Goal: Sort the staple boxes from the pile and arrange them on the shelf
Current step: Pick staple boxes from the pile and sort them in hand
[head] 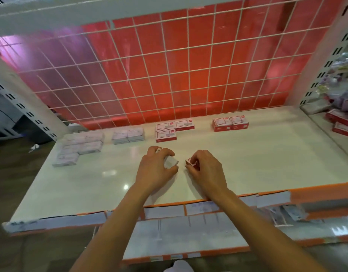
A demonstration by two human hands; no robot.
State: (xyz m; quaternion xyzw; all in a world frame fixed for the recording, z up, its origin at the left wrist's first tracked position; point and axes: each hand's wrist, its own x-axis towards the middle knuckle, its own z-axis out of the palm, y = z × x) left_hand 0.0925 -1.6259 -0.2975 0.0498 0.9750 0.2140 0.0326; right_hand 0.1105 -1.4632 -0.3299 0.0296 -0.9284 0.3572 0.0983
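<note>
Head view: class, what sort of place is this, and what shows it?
Probably a stationery shop: a white shelf fronted by label strips, a wire grid behind it, and red boxes and pale boxes set out in groups.

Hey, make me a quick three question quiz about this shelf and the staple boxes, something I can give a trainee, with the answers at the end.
1. True or false: the left hand and the right hand each grip a small box over the shelf.
2. What colour is the right hand's box? A) pale B) red and white C) green
3. Fill in: the arranged pale boxes lie toward the shelf's ____ end, and the arranged red-and-white boxes lie further right.

Key:
1. True.
2. B. The pale one is the left hand's box.
3. Left.
</note>
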